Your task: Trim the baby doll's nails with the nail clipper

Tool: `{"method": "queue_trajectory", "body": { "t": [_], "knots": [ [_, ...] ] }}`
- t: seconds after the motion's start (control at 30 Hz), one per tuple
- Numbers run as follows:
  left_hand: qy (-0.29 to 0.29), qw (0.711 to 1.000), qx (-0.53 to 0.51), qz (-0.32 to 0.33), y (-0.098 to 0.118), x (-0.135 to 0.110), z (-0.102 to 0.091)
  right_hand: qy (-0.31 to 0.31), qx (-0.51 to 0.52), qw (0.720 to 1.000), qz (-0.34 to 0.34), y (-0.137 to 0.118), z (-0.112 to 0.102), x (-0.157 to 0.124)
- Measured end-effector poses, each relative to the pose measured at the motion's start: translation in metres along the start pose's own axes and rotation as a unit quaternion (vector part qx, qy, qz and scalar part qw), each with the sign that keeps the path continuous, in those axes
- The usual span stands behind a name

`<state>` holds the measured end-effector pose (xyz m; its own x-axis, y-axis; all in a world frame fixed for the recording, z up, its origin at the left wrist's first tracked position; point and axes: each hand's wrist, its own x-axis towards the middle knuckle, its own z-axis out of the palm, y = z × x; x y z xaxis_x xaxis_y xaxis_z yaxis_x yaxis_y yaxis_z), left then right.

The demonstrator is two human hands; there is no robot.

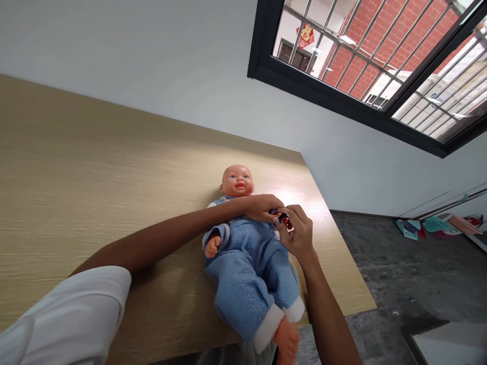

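One grip shows clearly: the right hand [294, 233] closes its fingertips on a small dark-and-red object [283, 219], too small to identify. That object sits directly beside the hand, to its far left, just above the chest of a baby doll [243, 253] and almost touching the left hand [259, 208]. The left hand lies across the chest, its fingers curled toward the object; whether it is clamped on anything cannot be told, since its fingertips are partly hidden.

The right hand is the nearer to the object, with the right forearm [327, 319] rising from the near right. The left forearm [171, 238] reaches in from the left, crossing above the doll's raised arm [213, 246] from a white sleeve [64, 314].

The doll lies on its back, its long axis running far to near: head [236, 181] at the far end, and feet angled slightly right at the near end. It wears a blue fleece romper [247, 299] with white cuffs [268, 327]. Beneath it is a wood-grain surface [114, 177], with the doll closer to its right edge. Beyond that edge, colourful papers [429, 225] lie on a dark grey floor [399, 268], below a black-framed barred window [342, 99] set in a pale wall [171, 66].
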<state>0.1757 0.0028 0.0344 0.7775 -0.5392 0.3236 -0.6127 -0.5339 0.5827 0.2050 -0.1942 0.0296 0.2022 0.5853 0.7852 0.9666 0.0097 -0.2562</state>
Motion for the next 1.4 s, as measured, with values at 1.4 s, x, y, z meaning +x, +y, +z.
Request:
{"method": "queue_trajectory", "body": {
  "t": [1.4],
  "knots": [
    [0.011,0.999,-0.037,0.008,0.0002,0.0007,-0.0001,0.035,-0.034,0.999,-0.015,0.002,0.0024,-0.0005]
  ]
}}
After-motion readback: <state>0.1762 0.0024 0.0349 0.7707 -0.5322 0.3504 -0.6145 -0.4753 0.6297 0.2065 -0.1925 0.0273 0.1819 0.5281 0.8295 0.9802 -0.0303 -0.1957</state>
